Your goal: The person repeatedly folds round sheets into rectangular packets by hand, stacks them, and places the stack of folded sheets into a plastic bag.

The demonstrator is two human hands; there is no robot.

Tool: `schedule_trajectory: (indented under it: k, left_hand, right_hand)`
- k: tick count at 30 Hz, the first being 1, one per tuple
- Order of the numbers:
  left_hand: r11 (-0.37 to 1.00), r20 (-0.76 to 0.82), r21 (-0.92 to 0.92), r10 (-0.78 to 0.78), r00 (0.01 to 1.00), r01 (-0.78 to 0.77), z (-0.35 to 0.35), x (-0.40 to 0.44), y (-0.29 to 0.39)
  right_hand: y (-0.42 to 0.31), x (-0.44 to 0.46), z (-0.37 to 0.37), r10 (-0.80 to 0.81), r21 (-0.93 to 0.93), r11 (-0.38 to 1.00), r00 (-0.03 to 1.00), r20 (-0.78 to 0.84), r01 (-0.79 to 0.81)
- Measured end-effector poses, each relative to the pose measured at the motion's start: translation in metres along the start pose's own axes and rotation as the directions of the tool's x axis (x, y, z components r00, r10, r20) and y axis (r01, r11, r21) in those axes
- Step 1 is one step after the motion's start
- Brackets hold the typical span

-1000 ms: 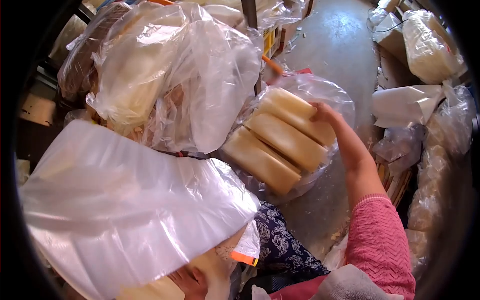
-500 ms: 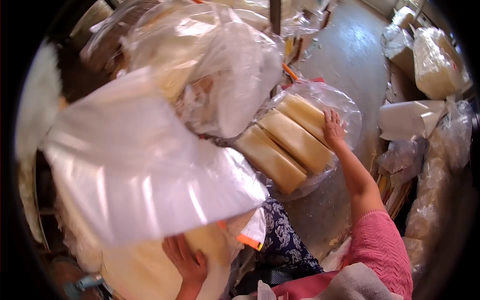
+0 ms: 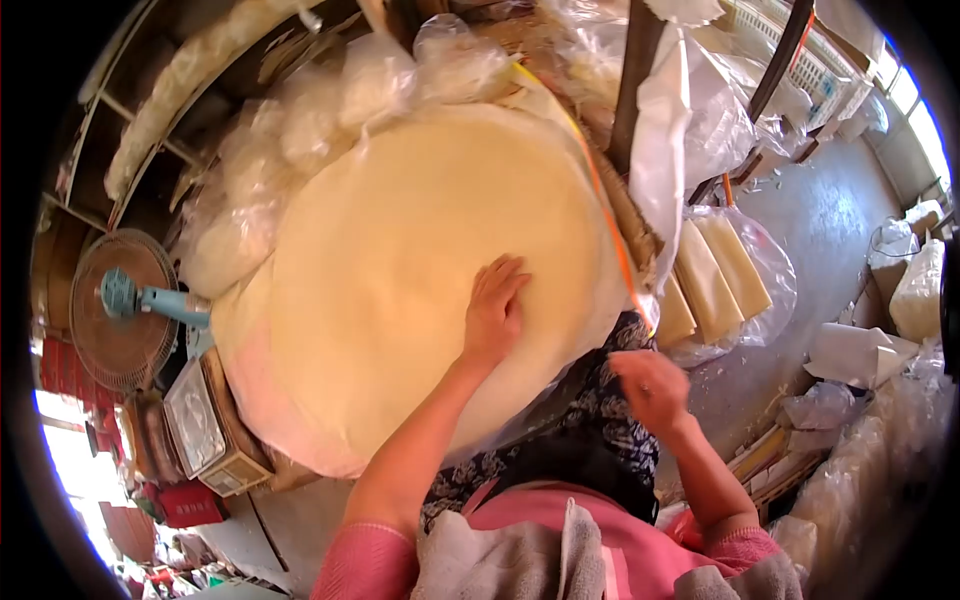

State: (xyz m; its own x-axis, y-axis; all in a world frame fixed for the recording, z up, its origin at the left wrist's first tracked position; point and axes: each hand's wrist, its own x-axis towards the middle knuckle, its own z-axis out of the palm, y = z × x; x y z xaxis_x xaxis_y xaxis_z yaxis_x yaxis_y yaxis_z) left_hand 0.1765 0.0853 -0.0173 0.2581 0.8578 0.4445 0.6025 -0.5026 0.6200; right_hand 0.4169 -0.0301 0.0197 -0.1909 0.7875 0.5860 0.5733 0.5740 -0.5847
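A wide round stack of thin pale-yellow sheets (image 3: pixel 400 230) fills the middle of the head view. My left hand (image 3: pixel 493 310) lies on top of it, palm down, fingers stretched out and holding nothing. My right hand (image 3: pixel 655 390) hangs over my lap, just off the stack's right edge. Its fingers are curled in, slightly blurred, and I see nothing in them. Beyond it, folded yellow sheets (image 3: pixel 715 285) lie in several bundles on clear plastic. A white sheet of plastic (image 3: pixel 670 150) droops between the round stack and those bundles.
Clear plastic bags (image 3: pixel 260 190) line the stack's far left edge. A fan (image 3: pixel 135 310) with a blue-green hub stands at left, near a cardboard box (image 3: pixel 220 425). A dark post (image 3: pixel 637 90) rises behind the stack. More plastic-wrapped goods (image 3: pixel 880 440) lie along the right side.
The large plastic sheet has come off the round stack, baring its top. My left hand has moved farther onto it. My right hand has left the folded bundles and drawn back. The view has turned left.
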Motion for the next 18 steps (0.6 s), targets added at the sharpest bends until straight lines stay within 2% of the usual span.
schedule_trajectory:
  k: [1, 2, 4, 7, 9, 12, 13, 18]
  left_hand:
    - [0.987, -0.068, -0.157, -0.031, 0.997, 0.020, -0.002, -0.007, -0.004]
    - [0.947, -0.065, -0.276, -0.190, 0.980, 0.165, -0.012, -0.018, 0.008]
    - [0.753, 0.001, -0.497, -0.496, 0.868, 0.431, -0.041, -0.047, 0.040]
    - [0.800, -0.084, -0.489, -0.442, 0.893, 0.349, -0.077, -0.133, 0.044]
    - [0.473, 0.043, -0.711, -0.709, 0.704, 0.520, -0.101, -0.186, 0.047]
    - [0.411, 0.132, -0.676, -0.748, 0.650, 0.611, -0.130, -0.241, 0.045]
    - [0.399, 0.140, -0.676, -0.756, 0.640, 0.619, -0.134, -0.251, 0.046]
    - [0.353, 0.164, -0.682, -0.780, 0.603, 0.641, -0.136, -0.268, 0.052]
  right_hand:
    - [-0.018, 0.006, 0.017, -0.051, 0.030, 0.998, 0.995, 0.090, 0.048]
    - [-0.033, 0.010, 0.032, -0.102, 0.065, 0.994, 0.978, 0.183, 0.092]
    - [-0.053, 0.011, 0.061, -0.110, 0.088, 0.992, 0.944, 0.312, 0.087]
    - [-0.086, 0.017, 0.092, -0.161, 0.052, 0.987, 0.857, 0.490, 0.155]
    - [-0.099, 0.013, 0.111, -0.186, 0.041, 0.978, 0.766, 0.615, 0.205]
    - [-0.097, 0.002, 0.142, -0.255, -0.220, 0.845, 0.728, 0.636, 0.488]
    - [-0.095, 0.002, 0.145, -0.270, -0.238, 0.827, 0.731, 0.626, 0.509]
    - [-0.095, 0.020, 0.128, -0.233, -0.001, 0.943, 0.660, 0.715, 0.333]
